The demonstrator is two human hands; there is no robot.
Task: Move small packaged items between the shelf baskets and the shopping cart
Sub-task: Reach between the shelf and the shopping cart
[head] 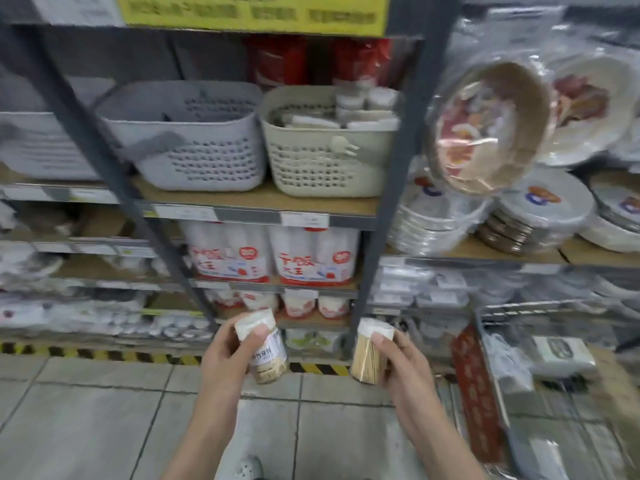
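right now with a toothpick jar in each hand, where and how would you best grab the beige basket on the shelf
Grip the beige basket by its top rim at the two short sides, coming from the front. The walls taper downward and are slick perforated plastic, while the rolled rim gives fingers a lip. It stands upright between the grey basket and a shelf post, so side access is tight. Both hands are full, so free them first.
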